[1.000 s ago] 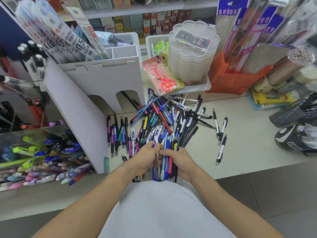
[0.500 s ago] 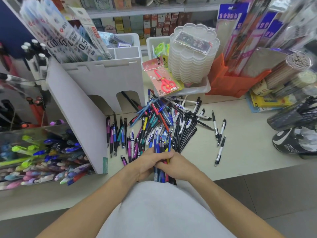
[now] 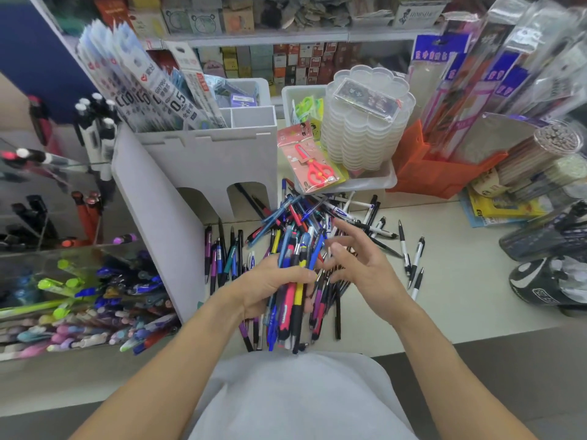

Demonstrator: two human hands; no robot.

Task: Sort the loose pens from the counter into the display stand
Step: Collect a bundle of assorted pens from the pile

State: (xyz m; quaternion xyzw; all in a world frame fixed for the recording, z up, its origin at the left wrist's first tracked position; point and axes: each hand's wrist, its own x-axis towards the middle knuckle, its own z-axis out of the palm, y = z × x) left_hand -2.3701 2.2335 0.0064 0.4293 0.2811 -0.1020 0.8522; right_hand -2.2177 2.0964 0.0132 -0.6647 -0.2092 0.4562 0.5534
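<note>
Two bare hands work over the pale cream counter [image 3: 460,296], close to the person's white-clad body. The left hand [image 3: 270,287] has its fingers curled round a thick bundle of mixed plastic pens [image 3: 293,300], red, yellow, blue, purple and black, held roughly upright to the view so that their tips fan out beyond the knuckles and their barrels hang below the palm toward the counter's near edge. The right hand [image 3: 359,265] is just beside that bundle on its right, fingers spread and relaxed, gripping nothing; its fingertips hover over the loose pile of pens [image 3: 314,217] that lies on the counter directly beyond both hands. A short row of dark and purple pens [image 3: 222,255] lies side by side to the left of the left hand, next to the white board display stand with two arched openings [image 3: 206,166], which stands beyond and to the left of the hands. Several white-and-black pens [image 3: 416,262] lie scattered singly to the right of the right hand. A clear acrylic bin of coloured markers [image 3: 79,296] sits at the far left. Beyond the pile, a white tray holds a packet with red scissors [image 3: 314,166] and a stack of clear scalloped plastic containers [image 3: 365,122].
</note>
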